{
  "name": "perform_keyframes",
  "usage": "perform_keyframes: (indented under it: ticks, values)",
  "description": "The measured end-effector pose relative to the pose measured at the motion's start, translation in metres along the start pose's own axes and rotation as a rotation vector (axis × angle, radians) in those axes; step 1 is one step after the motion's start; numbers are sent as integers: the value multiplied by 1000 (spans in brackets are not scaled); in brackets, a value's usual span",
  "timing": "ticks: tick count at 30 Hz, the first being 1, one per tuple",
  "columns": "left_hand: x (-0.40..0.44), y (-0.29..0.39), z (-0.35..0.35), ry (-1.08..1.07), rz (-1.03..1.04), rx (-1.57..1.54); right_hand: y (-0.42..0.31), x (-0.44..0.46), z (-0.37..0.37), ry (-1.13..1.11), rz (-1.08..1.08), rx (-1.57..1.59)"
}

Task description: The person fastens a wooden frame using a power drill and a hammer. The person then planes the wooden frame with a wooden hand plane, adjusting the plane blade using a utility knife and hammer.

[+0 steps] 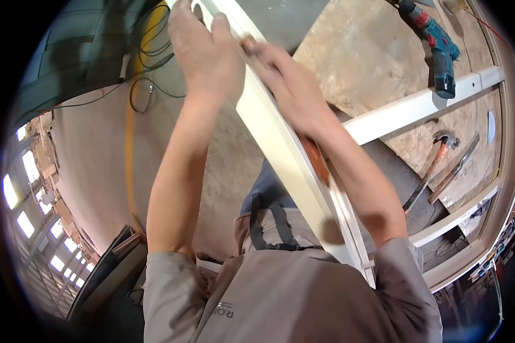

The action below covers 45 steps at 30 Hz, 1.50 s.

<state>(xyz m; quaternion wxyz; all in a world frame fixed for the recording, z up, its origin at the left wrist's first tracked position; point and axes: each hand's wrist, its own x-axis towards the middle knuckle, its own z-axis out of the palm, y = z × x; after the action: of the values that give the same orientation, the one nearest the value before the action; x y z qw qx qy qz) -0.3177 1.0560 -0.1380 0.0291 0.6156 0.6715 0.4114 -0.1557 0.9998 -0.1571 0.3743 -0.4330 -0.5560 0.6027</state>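
The left hand [209,57] lies along the left side of the pale beam [280,148], thumb and fingers somewhat spread; whether it clamps the beam is unclear. Across from it, the right hand [289,86] has its fingers bent at the beam's right edge, by a small brown piece [249,42]; motion blur hides whether they grip it. The top border cuts off the left fingertips and the beam's far end, and the right forearm partly covers an orange object [316,162]. The beam lies before the person, its long axis slanting from the right hip forward and leftward.
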Motion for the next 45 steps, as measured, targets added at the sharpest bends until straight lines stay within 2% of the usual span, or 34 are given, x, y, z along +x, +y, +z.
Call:
perform_keyframes:
  ticks: [1,2,4,6,8,11,13,15,16,18,21,23,25,27,30,33,34,37,41,45]
  values:
    - [1,-9,3,91,37,25,8,-47,-1,27,-6,42]
    - [1,-8,0,-28,-102,-16,12,-88,-7,52,-24,80]
    - [5,1,-8,-98,-83,5,16,-107,-16,9,-211,29]
    - [-1,10,-10,-174,-75,-1,19,-101,-13,23,-160,8]
    - [2,14,-9,-145,-79,-18,-3,-37,-10,-7,-50,-68]
    - [2,20,-12,-181,-134,-14,-2,1,-1,14,-69,-53]
    - [3,13,-12,-187,-90,3,-10,-58,-14,-31,30,-45]
    - [6,9,-10,-186,-38,7,0,-120,-27,-37,7,8]
    - [5,13,-11,-146,1,2,0,-133,-37,1,-30,-28]
    - [0,28,-14,-64,62,-15,-8,-147,-60,314,-35,226]
    - [-25,71,-42,-369,22,-348,-32,-151,-120,653,-246,377]
    - [-52,139,-54,-657,-412,-847,-63,-146,-129,705,-333,616]
    - [-75,169,-45,-1034,-655,-1163,-73,-149,-137,744,-370,639]
    - [-93,199,-49,-1159,-622,-1227,-81,-151,-140,743,-399,627]
    - [-105,216,-49,-1026,-607,-1029,-93,-155,-135,722,-440,647]
    - [-112,219,-48,-938,-493,-971,-101,-162,-133,768,-431,548]
    - [-116,215,-44,-704,-43,-758,-95,-161,-137,692,-519,526]
    - [-110,208,-38,-426,606,-491,-89,-164,-135,732,-492,420]
    - [-116,212,-37,-380,798,-347,-87,-167,-131,756,-490,320]
    - [-128,206,-19,-417,712,-491,-84,-171,-129,795,-497,319]
